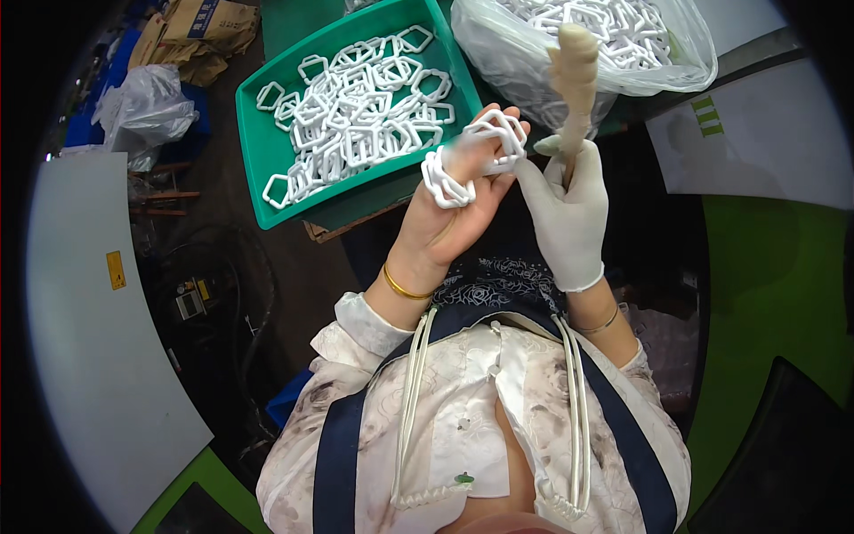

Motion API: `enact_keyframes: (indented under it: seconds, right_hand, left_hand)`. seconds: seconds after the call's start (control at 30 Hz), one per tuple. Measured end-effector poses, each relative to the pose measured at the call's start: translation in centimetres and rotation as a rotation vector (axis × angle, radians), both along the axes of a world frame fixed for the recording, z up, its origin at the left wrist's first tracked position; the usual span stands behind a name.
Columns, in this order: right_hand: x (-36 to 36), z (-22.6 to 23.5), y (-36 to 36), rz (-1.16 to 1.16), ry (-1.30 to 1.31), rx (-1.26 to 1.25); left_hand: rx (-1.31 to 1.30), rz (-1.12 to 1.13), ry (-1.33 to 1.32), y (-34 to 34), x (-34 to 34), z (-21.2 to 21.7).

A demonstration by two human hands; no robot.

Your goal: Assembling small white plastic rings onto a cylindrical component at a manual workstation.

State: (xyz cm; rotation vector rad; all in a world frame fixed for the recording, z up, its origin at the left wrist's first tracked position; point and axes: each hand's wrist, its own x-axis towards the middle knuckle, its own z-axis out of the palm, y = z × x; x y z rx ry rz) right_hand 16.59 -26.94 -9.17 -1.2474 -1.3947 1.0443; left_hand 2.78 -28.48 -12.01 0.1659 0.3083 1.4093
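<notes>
My bare left hand [464,216] is turned palm up beside the green tray's near right corner. Several white angular plastic rings [449,184] lie in its curled fingers, some along the fingers and others near the thumb; part of the hand is blurred. My right hand [571,218], in a white glove, is closed around the lower shaft of a stick-like tool [576,73] with a lumpy beige head pointing up and away. The glove's thumb side meets the rings at the left fingertips; whether it grips one, I cannot tell.
Many similar rings fill the green tray [251,169]. At its right, a clear plastic bag [498,67] holds more. White panels stand at the left [80,311] and right [756,133]. Crumpled plastic [147,111] and brown cardboard [200,40] lie at the far left.
</notes>
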Motion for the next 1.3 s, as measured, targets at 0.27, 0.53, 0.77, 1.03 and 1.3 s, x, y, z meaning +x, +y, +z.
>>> enact_keyframes:
  seconds: [0.27, 0.53, 0.77, 1.03, 1.3]
  right_hand:
    - [-0.7, -0.2, -0.8, 0.051, -0.006, -0.084]
    - [0.5, -0.3, -2.8, 0.510, -0.229, 0.010]
    - [1.6, 0.8, -1.3, 0.297, -0.199, -0.054]
    - [3.1, -1.1, -1.2, 0.314, -0.310, -0.114]
    - [1.8, 0.7, -1.2, 0.268, -0.027, -0.137]
  left_hand:
    - [0.021, -0.036, -0.064, -0.2, 0.3, 0.1]
    - [0.006, 0.078, 0.122, 0.3, 0.0, -0.3]
    - [0.042, 0.035, 0.133, -0.7, -0.7, -0.3]
    - [0.132, 0.039, 0.076, -0.4, -1.7, 0.3]
    - [0.064, 0.035, 0.141, -0.5, -0.2, -0.1]
